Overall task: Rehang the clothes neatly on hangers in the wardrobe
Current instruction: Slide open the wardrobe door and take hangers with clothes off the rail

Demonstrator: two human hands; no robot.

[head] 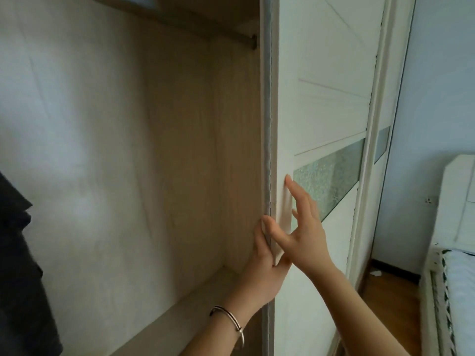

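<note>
Grip on door edge (270,124): left hand (264,263) fingers curl round it from wardrobe (180,176) side; right hand (308,235) fingers spread wide, pressing door face (321,111). Edge vertical, between hands.

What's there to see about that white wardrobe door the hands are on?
The wardrobe door is white, with thin grooves, a frosted glass strip and a grey seal down its left edge. It stands upright beside the open compartment. The left hand grips that edge; the right hand touches its face with straight fingers.
</note>
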